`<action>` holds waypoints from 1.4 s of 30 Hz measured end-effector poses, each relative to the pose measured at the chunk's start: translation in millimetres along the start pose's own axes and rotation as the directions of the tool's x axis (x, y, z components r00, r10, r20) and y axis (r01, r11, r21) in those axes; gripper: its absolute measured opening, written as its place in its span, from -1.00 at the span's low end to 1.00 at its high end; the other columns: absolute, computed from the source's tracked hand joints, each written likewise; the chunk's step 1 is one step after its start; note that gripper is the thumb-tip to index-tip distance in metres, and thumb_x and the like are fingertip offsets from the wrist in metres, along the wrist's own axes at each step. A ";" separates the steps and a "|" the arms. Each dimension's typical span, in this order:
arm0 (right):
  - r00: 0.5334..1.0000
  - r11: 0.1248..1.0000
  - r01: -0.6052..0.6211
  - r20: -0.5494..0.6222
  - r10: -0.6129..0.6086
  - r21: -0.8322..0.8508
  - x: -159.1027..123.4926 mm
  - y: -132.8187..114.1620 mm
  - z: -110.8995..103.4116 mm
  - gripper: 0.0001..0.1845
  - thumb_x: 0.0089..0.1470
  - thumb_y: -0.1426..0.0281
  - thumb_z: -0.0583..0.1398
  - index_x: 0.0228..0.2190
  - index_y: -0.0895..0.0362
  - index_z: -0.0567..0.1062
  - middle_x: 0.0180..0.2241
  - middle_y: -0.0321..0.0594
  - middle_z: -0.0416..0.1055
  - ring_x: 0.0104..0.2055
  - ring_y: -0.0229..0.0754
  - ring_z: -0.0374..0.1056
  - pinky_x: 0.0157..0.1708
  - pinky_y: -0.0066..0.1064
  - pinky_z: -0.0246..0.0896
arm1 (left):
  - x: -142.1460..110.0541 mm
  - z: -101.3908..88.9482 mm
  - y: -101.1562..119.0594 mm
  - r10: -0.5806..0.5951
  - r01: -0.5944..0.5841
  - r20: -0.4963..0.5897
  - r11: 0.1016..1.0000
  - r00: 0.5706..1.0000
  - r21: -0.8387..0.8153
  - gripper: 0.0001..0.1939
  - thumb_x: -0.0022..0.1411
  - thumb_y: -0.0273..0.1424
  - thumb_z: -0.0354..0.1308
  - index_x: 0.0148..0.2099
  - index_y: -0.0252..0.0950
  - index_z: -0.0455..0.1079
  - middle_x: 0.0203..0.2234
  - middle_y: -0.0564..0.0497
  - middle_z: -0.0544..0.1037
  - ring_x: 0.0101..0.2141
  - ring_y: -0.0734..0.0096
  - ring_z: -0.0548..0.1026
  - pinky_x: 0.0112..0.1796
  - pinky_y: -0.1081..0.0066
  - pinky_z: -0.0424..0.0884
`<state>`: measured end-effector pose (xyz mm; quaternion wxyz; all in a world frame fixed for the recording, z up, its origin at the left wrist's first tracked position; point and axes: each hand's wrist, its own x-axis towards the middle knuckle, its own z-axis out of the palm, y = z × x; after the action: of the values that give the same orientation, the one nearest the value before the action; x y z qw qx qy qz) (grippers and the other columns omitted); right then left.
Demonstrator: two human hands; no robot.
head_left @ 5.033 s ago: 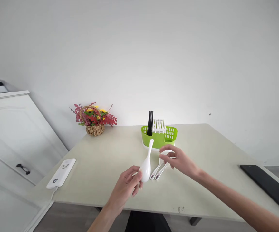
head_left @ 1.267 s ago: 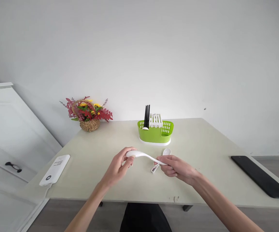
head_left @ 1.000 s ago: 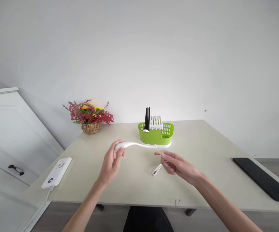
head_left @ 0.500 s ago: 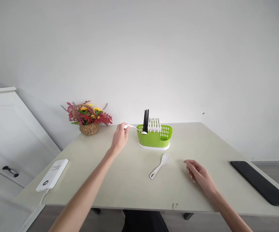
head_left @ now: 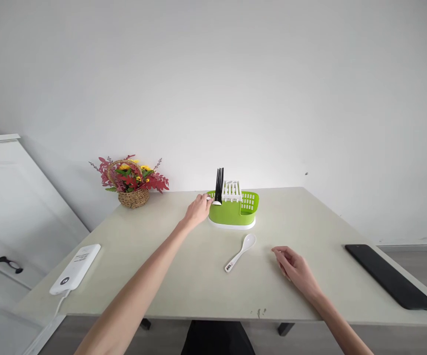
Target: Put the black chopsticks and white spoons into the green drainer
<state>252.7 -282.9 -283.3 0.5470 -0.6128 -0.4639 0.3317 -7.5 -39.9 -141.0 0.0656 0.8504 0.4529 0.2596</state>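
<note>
At the left end of the green cutlery basket (head_left: 225,215), my left hand (head_left: 197,210) is closed on a white spoon. The spoon's bowl (head_left: 217,202) is against the basket's front rim, just below the black chopsticks (head_left: 219,185); most of its handle is hidden by my fingers. Those chopsticks stand upright in the basket beside a white slotted rack (head_left: 232,190). A second white spoon (head_left: 239,253) lies on the table in front of the basket. To its right, my right hand (head_left: 291,266) rests low over the table, fingers loosely curled, with nothing in it.
A wicker basket of artificial flowers (head_left: 134,197) stands at the back left. On the table's left lies a white power bank (head_left: 76,268) with a cable. A flat black object (head_left: 389,276) lies near the right edge. A white cabinet (head_left: 10,207) stands at the left.
My left hand has moved right, closer to the basket and the spoon's bowl. The bowl stays beside the chopsticks. The view has shifted slightly; my right hand keeps its pose.
</note>
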 end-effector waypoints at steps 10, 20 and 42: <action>1.000 1.000 -0.003 -0.007 0.003 -0.003 -0.9 -1.2 -0.1 -0.43 0.21 -0.13 0.18 -0.13 0.12 0.51 -0.57 -0.42 0.20 -0.55 -0.25 0.14 -0.53 -0.36 0.03 | -16.9 0.1 -15.4 -0.175 0.091 -0.274 0.951 0.946 -0.296 -0.54 0.55 -0.07 -0.26 0.10 -0.19 0.35 0.02 -0.19 0.56 0.05 0.12 0.53 0.03 0.20 0.41; 1.000 0.999 -0.007 -0.024 0.007 -0.032 -0.7 -0.5 -1.3 -0.43 0.19 -0.12 0.20 -0.11 0.11 0.54 -0.58 -0.41 0.23 -0.55 -0.24 0.16 -0.50 -0.36 0.06 | -111.2 81.5 30.2 -0.039 0.066 0.089 0.944 0.995 -0.325 -0.65 0.40 -0.04 0.06 -0.21 -0.20 0.44 -0.34 -0.04 0.61 -0.31 0.21 0.59 -0.25 0.31 0.46; 1.000 0.999 -0.021 -0.022 0.020 -0.038 -0.3 5.3 -0.3 -0.39 0.15 -0.19 0.19 -0.15 0.10 0.54 -0.58 -0.40 0.21 -0.54 -0.21 0.16 -0.51 -0.35 0.05 | -88.2 -40.6 109.1 0.297 -0.087 0.200 0.731 0.934 -0.677 -0.54 0.36 -0.15 0.24 0.23 -0.16 0.37 -0.12 -0.09 0.65 -0.20 0.25 0.65 -0.16 0.32 0.58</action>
<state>254.0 -283.1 -288.5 0.5368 -0.6315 -0.4577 0.3218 12.4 -179.3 -102.1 0.3996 0.8440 0.2258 0.2775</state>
